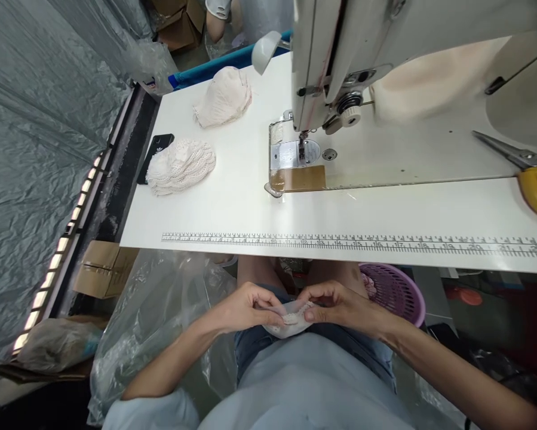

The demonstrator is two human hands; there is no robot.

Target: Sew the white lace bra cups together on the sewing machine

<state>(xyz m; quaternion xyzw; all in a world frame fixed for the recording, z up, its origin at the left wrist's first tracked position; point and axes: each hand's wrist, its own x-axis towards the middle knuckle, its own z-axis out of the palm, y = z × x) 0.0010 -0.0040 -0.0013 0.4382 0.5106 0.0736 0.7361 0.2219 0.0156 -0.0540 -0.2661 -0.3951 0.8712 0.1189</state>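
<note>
Over the lap, a small piece of white lace-edged fabric (290, 322) is stretched between both hands. My left hand (257, 307) pinches its left side between thumb and fingers. On the opposite side, my right hand (333, 303) grips the edge the same way, thumb toward me. Part of the fabric is hidden behind the fingers. Beyond the table edge stands a white sewing machine (313, 71), its presser foot (301, 149) over the metal plate. A stack of white lace pieces (181, 166) lies at the table's left, and a cream fabric cup (226, 97) sits behind it.
A printed ruler (349, 242) runs along the front of the white table (232, 209). Yellow-handled scissors (534, 179) lie at the right. A black phone-like object (155, 152) is partly under the lace stack. Below are a purple basket (400, 292), clear plastic (160, 316) and a cardboard box (104, 269).
</note>
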